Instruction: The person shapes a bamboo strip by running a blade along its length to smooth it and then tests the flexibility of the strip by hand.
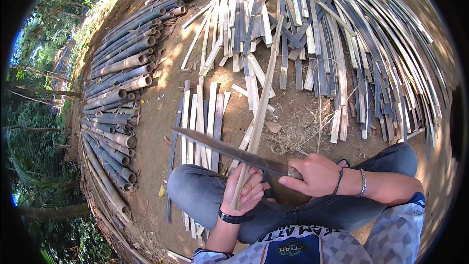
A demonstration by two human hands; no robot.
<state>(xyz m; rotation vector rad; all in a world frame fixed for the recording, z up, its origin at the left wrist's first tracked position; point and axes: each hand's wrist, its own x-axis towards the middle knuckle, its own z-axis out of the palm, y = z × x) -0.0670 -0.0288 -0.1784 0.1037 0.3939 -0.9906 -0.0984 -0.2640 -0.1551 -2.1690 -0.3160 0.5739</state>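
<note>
My left hand is closed round the near end of a long bamboo strip, which slants up and away across the ground in front of me. In my right hand is the handle of a machete; its long dark blade points left. The blade crosses the strip just above my left fingers and appears to touch it. The right fingers wrap the handle, and most of that handle is hidden by them.
Whole bamboo poles lie stacked along the left. Many split strips spread over the far and right ground. A smaller bundle of strips lies beside my left knee. Fine shavings litter the dirt ahead.
</note>
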